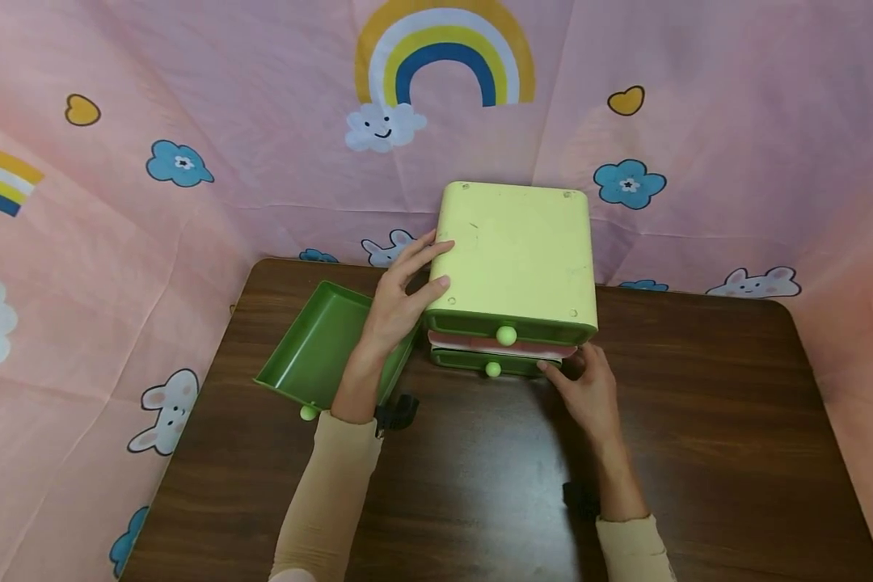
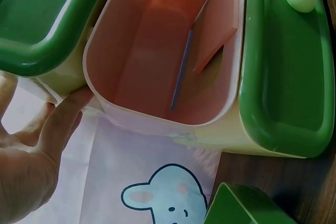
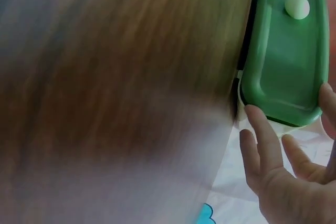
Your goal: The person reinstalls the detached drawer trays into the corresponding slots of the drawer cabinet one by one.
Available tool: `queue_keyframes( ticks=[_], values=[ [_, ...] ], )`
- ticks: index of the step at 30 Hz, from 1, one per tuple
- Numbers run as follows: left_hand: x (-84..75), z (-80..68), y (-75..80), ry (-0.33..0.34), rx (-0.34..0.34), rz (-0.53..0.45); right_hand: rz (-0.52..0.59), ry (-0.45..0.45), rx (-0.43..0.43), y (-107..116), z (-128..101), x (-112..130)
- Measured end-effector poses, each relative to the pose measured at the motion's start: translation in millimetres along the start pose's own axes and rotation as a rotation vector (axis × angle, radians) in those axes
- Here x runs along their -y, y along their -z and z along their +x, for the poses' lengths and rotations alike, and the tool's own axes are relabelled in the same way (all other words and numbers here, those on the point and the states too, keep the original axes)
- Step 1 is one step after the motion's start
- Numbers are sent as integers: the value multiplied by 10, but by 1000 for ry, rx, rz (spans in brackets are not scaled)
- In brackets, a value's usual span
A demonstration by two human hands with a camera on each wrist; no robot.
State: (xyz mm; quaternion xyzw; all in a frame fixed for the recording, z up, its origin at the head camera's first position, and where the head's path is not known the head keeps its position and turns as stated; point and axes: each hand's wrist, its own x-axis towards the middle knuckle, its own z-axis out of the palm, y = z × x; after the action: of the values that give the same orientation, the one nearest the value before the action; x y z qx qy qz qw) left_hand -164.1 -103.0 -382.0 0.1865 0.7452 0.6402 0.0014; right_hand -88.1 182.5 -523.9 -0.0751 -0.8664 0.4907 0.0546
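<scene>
Bracing the drawer unit (image 1: pixel 518 255) with the left hand (image 1: pixel 400 303): fingers straight and spread flat against its left side, thumb near the lower front corner, nothing pinched. The unit is pale yellow-green and sits at the back middle of the brown table (image 1: pixel 698 420), close to the pink printed backdrop (image 1: pixel 189 202).

Right hand (image 1: pixel 589 388) is at the lower right front corner of the unit, fingertips touching the end of the bottom green drawer (image 1: pixel 480 361). Fingers are extended and loosely spread in the right wrist view, not curled round anything.

Stack at the front, top to bottom: upper green drawer (image 1: pixel 509 327) with a round pale knob (image 1: pixel 506 335), a pink slot (image 1: pixel 502 346) between, then the bottom drawer with its own knob (image 1: pixel 492 369). Both drawers are nearly closed.

Left wrist view shows the pink compartment (image 2: pixel 157 51) open, with what looks like a thin blue stick (image 2: pixel 181 72) and an orange flat piece (image 2: pixel 215 51) inside.

A third green drawer (image 1: pixel 320 343) is out of the unit, lying tilted on the table just to the left of it, behind the left forearm, knob (image 1: pixel 308 413) pointing toward the person.
</scene>
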Motion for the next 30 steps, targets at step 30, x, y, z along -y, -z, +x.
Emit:
queue_keyframes(
  ticks=[30],
  values=[
    [4,-47,1,18,6,6,18,-157,33,-75,-86,36]
  ],
)
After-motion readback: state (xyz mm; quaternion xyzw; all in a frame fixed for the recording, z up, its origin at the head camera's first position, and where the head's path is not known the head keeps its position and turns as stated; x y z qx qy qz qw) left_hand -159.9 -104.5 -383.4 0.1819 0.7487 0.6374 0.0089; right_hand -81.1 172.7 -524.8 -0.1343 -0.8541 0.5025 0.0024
